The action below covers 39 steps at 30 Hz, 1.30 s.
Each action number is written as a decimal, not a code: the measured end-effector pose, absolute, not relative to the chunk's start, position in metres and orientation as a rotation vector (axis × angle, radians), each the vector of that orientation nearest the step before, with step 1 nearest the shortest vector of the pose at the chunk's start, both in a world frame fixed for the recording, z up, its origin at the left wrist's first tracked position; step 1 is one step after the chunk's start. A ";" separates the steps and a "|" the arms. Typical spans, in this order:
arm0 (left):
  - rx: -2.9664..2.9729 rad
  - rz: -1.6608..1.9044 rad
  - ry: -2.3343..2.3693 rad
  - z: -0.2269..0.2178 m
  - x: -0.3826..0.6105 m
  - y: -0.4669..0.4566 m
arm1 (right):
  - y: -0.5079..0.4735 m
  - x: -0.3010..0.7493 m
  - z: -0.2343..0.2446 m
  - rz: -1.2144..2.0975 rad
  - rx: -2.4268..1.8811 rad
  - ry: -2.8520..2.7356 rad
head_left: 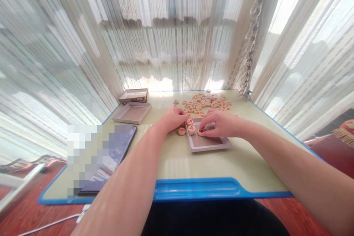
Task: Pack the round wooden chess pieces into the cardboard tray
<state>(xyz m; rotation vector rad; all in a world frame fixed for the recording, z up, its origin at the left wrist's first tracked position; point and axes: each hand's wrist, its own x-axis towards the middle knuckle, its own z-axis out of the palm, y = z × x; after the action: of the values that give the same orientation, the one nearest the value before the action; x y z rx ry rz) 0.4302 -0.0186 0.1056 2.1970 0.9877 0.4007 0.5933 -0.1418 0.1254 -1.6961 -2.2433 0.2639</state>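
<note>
A shallow grey tray (208, 146) lies on the pale table (193, 166) in front of me. My right hand (221, 123) rests over the tray's far left corner, its fingers pinched on a round wooden chess piece with a red mark (200, 132). My left hand (174, 118) lies just left of the tray with its fingers curled beside loose pieces (181, 131); whether it grips one is hidden. Another red-marked piece (191, 129) sits at the tray's left rim. A heap of several more pieces (206, 102) lies at the far side of the table.
A second empty grey tray (132, 113) lies at the far left, with a brown box (134, 96) behind it. A dark tablet (110, 158), partly pixelated, lies at the near left. Sheer curtains surround the table. A blue rim edges the table's near side.
</note>
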 end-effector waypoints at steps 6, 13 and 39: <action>2.235 0.415 0.987 0.106 0.431 -0.019 | -0.147 0.584 0.127 0.354 -1.592 -2.290; 2.307 0.421 0.972 0.103 0.430 -0.017 | -0.149 0.577 0.126 0.326 -1.578 -2.294; 2.394 0.381 0.993 0.102 0.433 -0.015 | -0.144 0.572 0.118 0.225 -1.477 -2.338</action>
<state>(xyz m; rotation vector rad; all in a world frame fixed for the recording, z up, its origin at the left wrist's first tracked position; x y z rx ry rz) 0.4329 -0.0150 0.1022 2.3941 0.9935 0.3812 0.5715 -0.1441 0.1181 -1.4772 -2.3382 0.2249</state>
